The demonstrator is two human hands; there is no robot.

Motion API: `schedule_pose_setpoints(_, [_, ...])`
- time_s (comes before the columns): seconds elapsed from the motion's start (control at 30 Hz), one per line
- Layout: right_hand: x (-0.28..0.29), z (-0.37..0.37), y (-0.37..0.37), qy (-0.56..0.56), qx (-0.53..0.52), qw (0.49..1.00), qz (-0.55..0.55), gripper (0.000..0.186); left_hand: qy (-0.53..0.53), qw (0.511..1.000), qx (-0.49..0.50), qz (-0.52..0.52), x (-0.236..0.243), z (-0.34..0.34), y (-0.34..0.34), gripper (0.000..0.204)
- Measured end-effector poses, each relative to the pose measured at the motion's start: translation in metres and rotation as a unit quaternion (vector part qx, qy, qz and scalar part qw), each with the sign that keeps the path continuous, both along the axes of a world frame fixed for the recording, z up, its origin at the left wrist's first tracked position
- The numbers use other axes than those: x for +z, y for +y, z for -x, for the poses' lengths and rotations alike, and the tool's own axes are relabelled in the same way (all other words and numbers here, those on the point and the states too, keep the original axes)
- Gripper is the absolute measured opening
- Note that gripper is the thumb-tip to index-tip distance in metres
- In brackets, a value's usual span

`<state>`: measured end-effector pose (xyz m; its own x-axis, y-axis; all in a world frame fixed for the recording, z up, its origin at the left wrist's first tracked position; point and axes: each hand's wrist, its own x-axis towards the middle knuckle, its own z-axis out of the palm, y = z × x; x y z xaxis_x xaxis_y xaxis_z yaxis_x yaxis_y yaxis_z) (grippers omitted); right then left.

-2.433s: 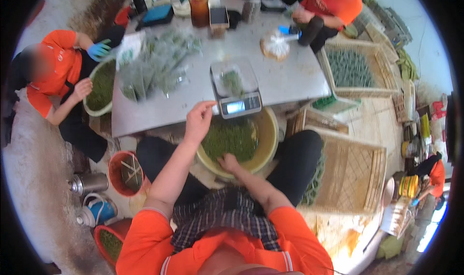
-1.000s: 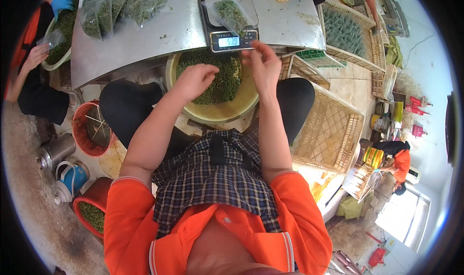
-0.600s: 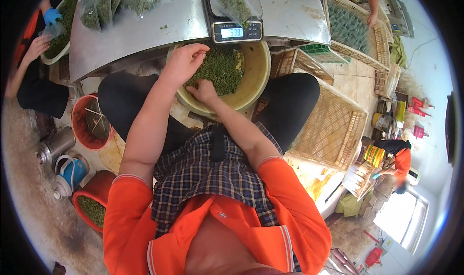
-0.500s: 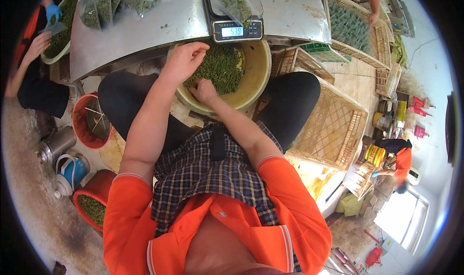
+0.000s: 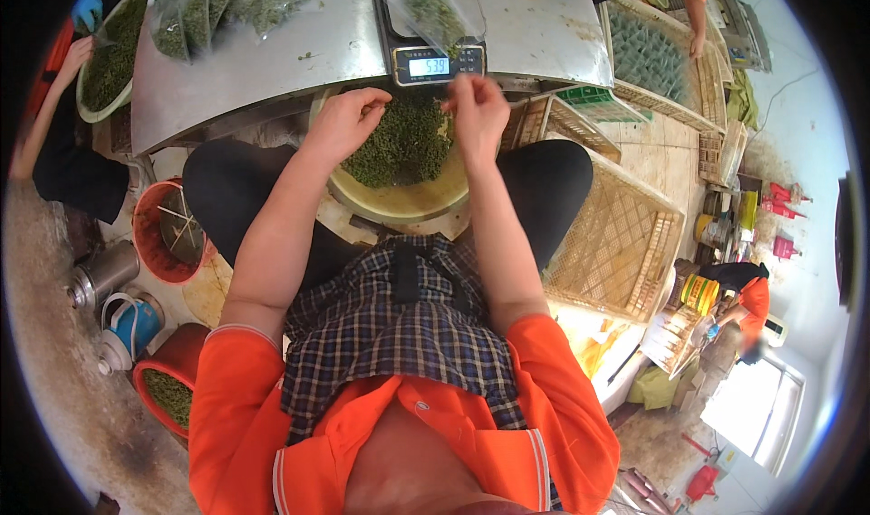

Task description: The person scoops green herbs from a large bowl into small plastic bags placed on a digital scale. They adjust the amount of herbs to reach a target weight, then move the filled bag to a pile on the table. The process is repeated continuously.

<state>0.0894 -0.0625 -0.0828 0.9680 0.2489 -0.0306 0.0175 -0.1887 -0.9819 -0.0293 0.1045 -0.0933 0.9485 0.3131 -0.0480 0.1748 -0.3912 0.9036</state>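
Note:
My left hand hovers over the left rim of a yellowish basin, fingers curled into a pinch; whatever they hold, if anything, is hidden. Small green berry-like pieces lie heaped in the basin. My right hand is raised at the basin's right far side, just below the front edge of a digital scale. Its fingertips are drawn together and slightly blurred, with contents too small to name. On the scale's plate lies a clear plastic bag partly filled with green pieces.
Filled clear bags lie on the metal table. Plastic crates stand at my right, one crate full of packed bags. Red buckets and flasks stand at left. Co-workers' hands show at the edges.
My right hand has risen out of the green pieces and moved right and away from me, toward the scale. My left hand has shifted slightly nearer to me.

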Motion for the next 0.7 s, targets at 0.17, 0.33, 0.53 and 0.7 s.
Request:
schedule_pose_setpoints(0.17, [0.025,-0.026,0.021,0.054,-0.037,0.994,-0.092,0.021,0.008,1.0,-0.008,-0.002,-0.001,-0.001,-0.001,0.023])
schedule_pose_setpoints(0.33, [0.028,-0.001,-0.002,-0.044,-0.056,0.989,-0.13,0.015,0.021,0.996,-0.017,0.083,-0.015,-0.002,0.0,0.027])
schedule_pose_setpoints(0.53, [0.004,0.054,-0.03,-0.009,0.098,0.994,0.055,0.012,0.108,0.897,-0.019,0.429,-0.005,-0.006,-0.032,0.033])
schedule_pose_setpoints(0.7, [-0.004,0.058,-0.028,-0.048,0.116,0.988,0.088,0.012,0.112,0.944,-0.096,0.296,-0.015,-0.01,-0.028,0.025])
